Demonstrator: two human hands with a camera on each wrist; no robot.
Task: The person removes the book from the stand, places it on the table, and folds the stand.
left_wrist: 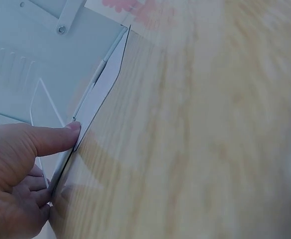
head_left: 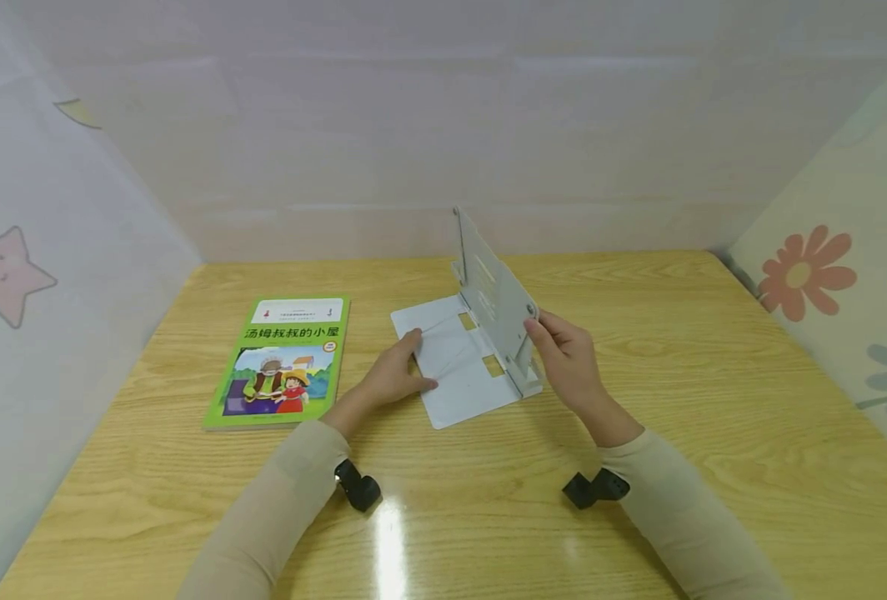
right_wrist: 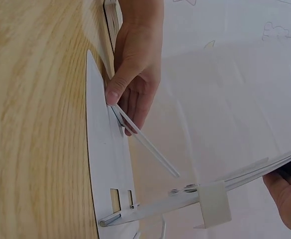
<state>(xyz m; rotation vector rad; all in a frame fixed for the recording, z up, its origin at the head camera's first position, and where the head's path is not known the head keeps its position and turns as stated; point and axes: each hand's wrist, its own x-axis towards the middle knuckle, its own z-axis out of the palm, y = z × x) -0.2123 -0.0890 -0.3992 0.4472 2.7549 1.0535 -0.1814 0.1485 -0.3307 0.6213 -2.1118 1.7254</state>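
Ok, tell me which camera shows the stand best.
The head view: it shows the stand nearly whole, flat base and raised panel together. The left wrist view shows only part; the right wrist view catches it almost edge-on, with the panel running out of frame.

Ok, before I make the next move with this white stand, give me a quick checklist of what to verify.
1. Base plate set on the table: ok.
2. Panel raised from the base: ok, it stands up at an angle.
3. Right hand gripping the panel's edge: ok.
4. Left hand on the wire support: ok.
5. Wire support braced against the panel: cannot tell.
6. Book clear of the stand: ok, it lies apart to the left.
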